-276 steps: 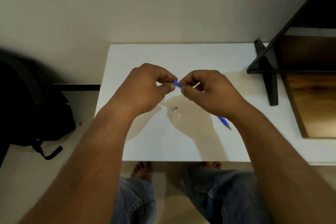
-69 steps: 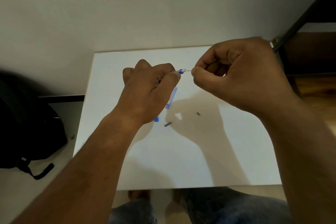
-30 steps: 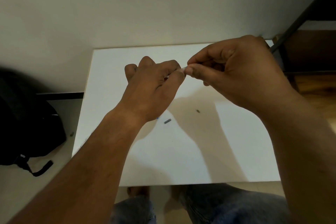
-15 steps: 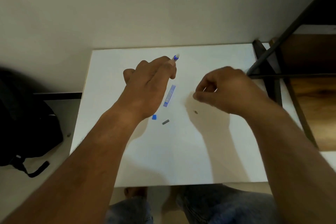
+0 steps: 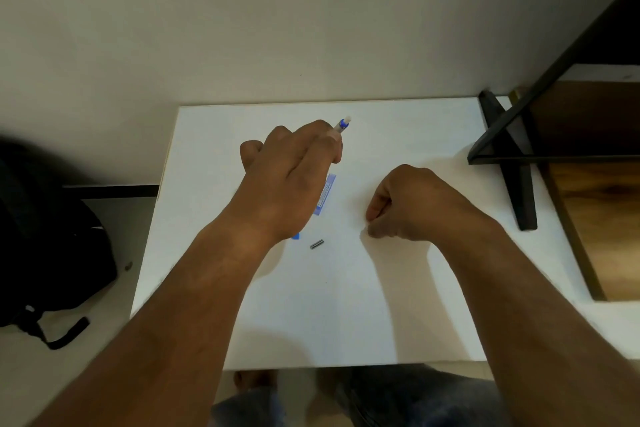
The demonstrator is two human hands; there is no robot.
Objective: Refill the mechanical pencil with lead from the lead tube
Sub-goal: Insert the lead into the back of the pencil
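My left hand (image 5: 294, 177) is closed around the mechanical pencil, and only the pencil's blue-and-white end (image 5: 344, 123) sticks out past my fingers, pointing up and away. On the white table (image 5: 346, 322), the flat blue lead tube (image 5: 326, 193) lies beside that hand. A small blue cap (image 5: 295, 236) and a short grey metal piece (image 5: 316, 244) lie just below it. My right hand (image 5: 415, 206) rests low on the table to the right. Its fingertips are pinched together at the surface and hide whatever lies under them.
A black shelf frame (image 5: 510, 163) stands on the table's right side, with a wooden shelf board (image 5: 599, 218) behind it. A black backpack (image 5: 52, 246) sits on the floor to the left. The wall runs along the table's far edge.
My hands have parted: the right one dropped from the pencil's end to the table, over the spot where a small dark speck lay. My left hand tilted the pencil up.
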